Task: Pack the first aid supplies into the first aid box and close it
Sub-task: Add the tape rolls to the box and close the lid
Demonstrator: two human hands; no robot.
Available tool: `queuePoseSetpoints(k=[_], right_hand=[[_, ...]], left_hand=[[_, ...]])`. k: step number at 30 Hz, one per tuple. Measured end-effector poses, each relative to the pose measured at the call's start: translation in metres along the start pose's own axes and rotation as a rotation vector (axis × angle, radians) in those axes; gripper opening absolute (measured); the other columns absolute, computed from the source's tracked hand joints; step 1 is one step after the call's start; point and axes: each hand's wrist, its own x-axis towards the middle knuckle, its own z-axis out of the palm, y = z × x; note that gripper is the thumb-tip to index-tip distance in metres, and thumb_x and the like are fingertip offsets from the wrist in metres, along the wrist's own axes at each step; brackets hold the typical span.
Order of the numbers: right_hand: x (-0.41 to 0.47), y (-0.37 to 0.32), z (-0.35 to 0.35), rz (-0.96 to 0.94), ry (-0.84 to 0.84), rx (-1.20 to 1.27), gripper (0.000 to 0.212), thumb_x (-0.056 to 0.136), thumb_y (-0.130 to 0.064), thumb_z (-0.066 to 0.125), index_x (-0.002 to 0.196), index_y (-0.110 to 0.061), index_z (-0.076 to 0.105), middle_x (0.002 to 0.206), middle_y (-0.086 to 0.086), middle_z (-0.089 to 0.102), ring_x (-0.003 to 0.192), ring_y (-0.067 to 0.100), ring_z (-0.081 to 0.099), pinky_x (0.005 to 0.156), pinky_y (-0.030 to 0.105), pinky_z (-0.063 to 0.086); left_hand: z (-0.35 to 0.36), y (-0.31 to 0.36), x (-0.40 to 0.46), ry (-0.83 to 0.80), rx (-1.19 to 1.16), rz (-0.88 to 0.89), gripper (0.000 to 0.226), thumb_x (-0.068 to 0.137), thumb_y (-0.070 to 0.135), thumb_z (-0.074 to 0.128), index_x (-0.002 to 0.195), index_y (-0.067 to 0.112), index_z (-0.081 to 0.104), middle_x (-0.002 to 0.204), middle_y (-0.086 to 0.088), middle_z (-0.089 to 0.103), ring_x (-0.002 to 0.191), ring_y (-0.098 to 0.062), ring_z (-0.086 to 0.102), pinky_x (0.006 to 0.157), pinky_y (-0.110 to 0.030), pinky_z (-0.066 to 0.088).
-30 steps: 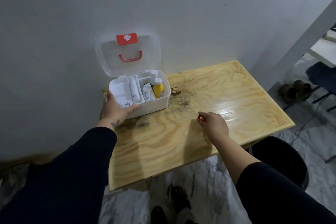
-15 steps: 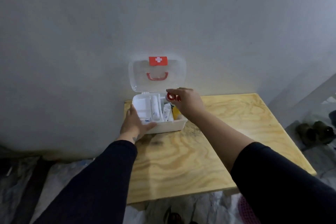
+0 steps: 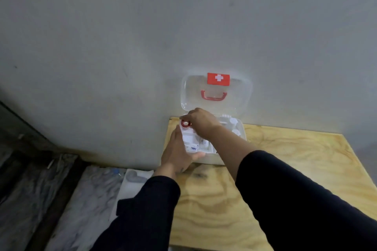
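First aid box (image 3: pixel 228 156) sits at back-left corner of wooden table (image 3: pixel 306 169), against wall; clear lid (image 3: pixel 242 96) stands open behind it.

R hand (image 3: pixel 201 121) over box's left-rear corner, fingertips pinched on small red ring, prob. a tape roll (image 3: pixel 185 123); view too soft to be sure. L hand (image 3: pixel 177 154) flat and spread against box's left-front corner, thumb along front wall, gripping nothing, just bracing.

Step in hand: drop roll into left compartment. To do well: keep L hand bracing so box doesn't slide, lower roll till it clears the rim, lay flat so lid can shut later.

Vs 0.5 s ago: roll was over middle of box, now over far-left compartment and lower. L hand unchanged. Camera swung left, so box sits further right in frame.
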Motion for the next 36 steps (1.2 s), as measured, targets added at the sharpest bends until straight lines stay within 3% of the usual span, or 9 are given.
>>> queuePoseSetpoints(k=[6, 13, 15, 19, 21, 24, 26, 32, 36], right_hand=[[0.008, 0.006, 0.015, 0.037, 0.063, 0.112, 0.054, 0.083, 0.007, 0.058, 0.132, -0.015, 0.051, 0.121, 0.011, 0.055, 0.114, 0.030, 0.053, 0.094, 0.040, 0.048], [0.002, 0.009, 0.002, 0.053, 0.103, 0.195, 0.047, 0.084, -0.002, 0.064, 0.129, -0.013, 0.054, 0.124, 0.012, 0.055, 0.115, 0.029, 0.051, 0.099, 0.037, 0.044], [-0.004, 0.010, -0.014, 0.041, 0.208, 0.177, 0.041, 0.084, -0.004, 0.064, 0.124, -0.012, 0.058, 0.121, 0.011, 0.057, 0.115, 0.028, 0.052, 0.097, 0.039, 0.046], [-0.012, 0.018, -0.045, -0.084, 0.618, -0.038, 0.034, 0.073, 0.002, 0.071, 0.104, -0.012, 0.067, 0.102, 0.012, 0.063, 0.095, 0.033, 0.059, 0.074, 0.045, 0.053], [-0.016, 0.027, -0.058, -0.017, 0.716, -0.128, 0.038, 0.073, -0.004, 0.070, 0.109, -0.015, 0.064, 0.111, 0.011, 0.061, 0.102, 0.034, 0.057, 0.081, 0.044, 0.049], [-0.021, 0.044, -0.069, 0.152, 0.652, -0.117, 0.054, 0.076, -0.011, 0.070, 0.127, -0.015, 0.053, 0.130, 0.011, 0.052, 0.120, 0.033, 0.047, 0.095, 0.044, 0.042], [-0.021, 0.053, -0.069, 0.221, 0.580, -0.086, 0.056, 0.080, -0.014, 0.069, 0.132, -0.013, 0.049, 0.130, 0.010, 0.052, 0.121, 0.032, 0.046, 0.097, 0.043, 0.040], [-0.014, 0.056, -0.069, 0.227, 0.689, -0.007, 0.030, 0.086, -0.007, 0.061, 0.116, -0.006, 0.065, 0.116, 0.017, 0.064, 0.107, 0.038, 0.056, 0.085, 0.047, 0.050], [-0.026, 0.055, -0.070, 0.145, 0.762, -0.003, 0.024, 0.087, -0.009, 0.062, 0.109, -0.004, 0.070, 0.100, 0.014, 0.073, 0.093, 0.036, 0.060, 0.076, 0.045, 0.053]], left_hand=[[0.001, -0.002, 0.006, 0.001, 0.030, -0.013, 0.098, 0.049, 0.052, 0.080, 0.134, 0.038, 0.033, 0.124, 0.017, 0.052, 0.114, -0.009, 0.054, 0.094, -0.041, 0.051], [0.001, -0.004, 0.007, 0.009, 0.022, 0.002, 0.102, 0.050, 0.054, 0.080, 0.138, 0.038, 0.031, 0.131, 0.015, 0.048, 0.118, -0.011, 0.051, 0.096, -0.043, 0.050], [0.000, -0.004, 0.005, 0.000, 0.020, -0.015, 0.106, 0.052, 0.054, 0.081, 0.142, 0.036, 0.027, 0.135, 0.014, 0.046, 0.122, -0.012, 0.049, 0.100, -0.042, 0.047], [-0.001, -0.003, 0.003, -0.016, 0.042, -0.018, 0.114, 0.053, 0.056, 0.082, 0.146, 0.032, 0.021, 0.144, 0.011, 0.041, 0.130, -0.013, 0.043, 0.106, -0.041, 0.042], [-0.001, -0.003, 0.003, -0.025, 0.061, -0.027, 0.116, 0.053, 0.057, 0.083, 0.147, 0.031, 0.020, 0.146, 0.010, 0.039, 0.132, -0.015, 0.042, 0.107, -0.043, 0.042], [-0.001, -0.004, 0.003, -0.023, 0.067, -0.021, 0.114, 0.052, 0.057, 0.083, 0.145, 0.032, 0.021, 0.142, 0.012, 0.042, 0.128, -0.013, 0.044, 0.104, -0.042, 0.044], [-0.001, -0.004, 0.004, -0.020, 0.059, -0.024, 0.111, 0.051, 0.057, 0.083, 0.142, 0.034, 0.024, 0.137, 0.014, 0.044, 0.124, -0.012, 0.047, 0.102, -0.042, 0.046], [-0.001, -0.003, 0.006, -0.011, 0.069, -0.022, 0.108, 0.054, 0.051, 0.086, 0.142, 0.033, 0.026, 0.135, 0.014, 0.046, 0.121, -0.011, 0.047, 0.100, -0.036, 0.045], [-0.003, 0.001, 0.011, -0.037, 0.080, -0.039, 0.109, 0.053, 0.052, 0.087, 0.141, 0.032, 0.026, 0.136, 0.011, 0.046, 0.123, -0.015, 0.048, 0.101, -0.040, 0.047]])
